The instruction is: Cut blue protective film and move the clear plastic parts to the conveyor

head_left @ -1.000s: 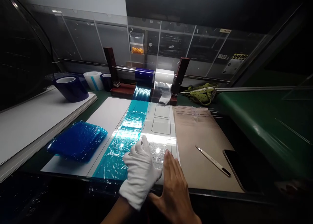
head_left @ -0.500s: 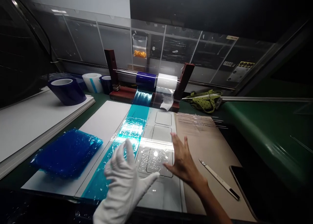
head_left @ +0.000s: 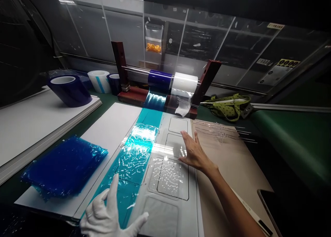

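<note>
My left hand (head_left: pixel 110 218), in a white glove, hovers with fingers spread at the near end of the teal film strip (head_left: pixel 134 154), holding nothing. My bare right hand (head_left: pixel 193 151) lies flat, fingers apart, on the white template board (head_left: pixel 178 202) beside a rectangular cutout. A wrinkled clear sheet (head_left: pixel 169 173) lies on the board between the two hands. The teal strip runs back to a dark blue roll (head_left: pixel 159 81) on a wooden-ended roller stand, next to a white roll (head_left: pixel 185 82).
A crumpled pile of blue film (head_left: pixel 62 168) lies at the left on white paper. Spare rolls (head_left: pixel 68 89) stand at the back left. A tan board (head_left: pixel 232 161) carries thin clear strips (head_left: pixel 219 132); a phone (head_left: pixel 274 206) and a green pouch (head_left: pixel 229 104) are on the right.
My left hand has pulled back toward me off the clear sheet. My right hand has slid forward along the board to the middle cutouts. The view has moved closer to the roller stand.
</note>
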{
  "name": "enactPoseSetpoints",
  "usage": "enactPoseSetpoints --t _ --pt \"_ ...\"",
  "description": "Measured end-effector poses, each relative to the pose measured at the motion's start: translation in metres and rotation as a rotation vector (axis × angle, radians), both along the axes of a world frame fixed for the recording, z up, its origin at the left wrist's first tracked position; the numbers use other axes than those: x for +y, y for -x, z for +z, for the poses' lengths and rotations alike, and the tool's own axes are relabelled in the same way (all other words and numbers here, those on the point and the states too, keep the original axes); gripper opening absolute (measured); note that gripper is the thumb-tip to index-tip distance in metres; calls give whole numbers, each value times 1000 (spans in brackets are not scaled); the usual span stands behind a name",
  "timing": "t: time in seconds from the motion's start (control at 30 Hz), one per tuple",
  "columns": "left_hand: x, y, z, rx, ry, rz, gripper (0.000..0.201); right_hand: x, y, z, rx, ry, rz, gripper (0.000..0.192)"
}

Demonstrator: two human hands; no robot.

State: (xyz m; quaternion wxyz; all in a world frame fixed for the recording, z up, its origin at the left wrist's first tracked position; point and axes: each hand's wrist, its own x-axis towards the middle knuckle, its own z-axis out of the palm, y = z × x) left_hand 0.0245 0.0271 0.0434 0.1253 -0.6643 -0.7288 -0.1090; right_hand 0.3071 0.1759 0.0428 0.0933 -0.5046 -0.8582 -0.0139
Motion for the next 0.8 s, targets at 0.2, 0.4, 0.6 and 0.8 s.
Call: enactPoseSetpoints --t 0.2,0.4,0.6,0.8 --pt "1 5 -7 -55 59 24 108 0 -5 4 8 42 -30 126" --pt "-1 17 -5 -76 -23 -24 87 -75 -82 7 -15 76 -341 51" --pt "1 26 6 -219 134 8 40 -160 -157 -39 27 255 -756 44" --pt "-13 27 22 -322 145 -165 33 -168 -128 -22 223 269 -761 34"
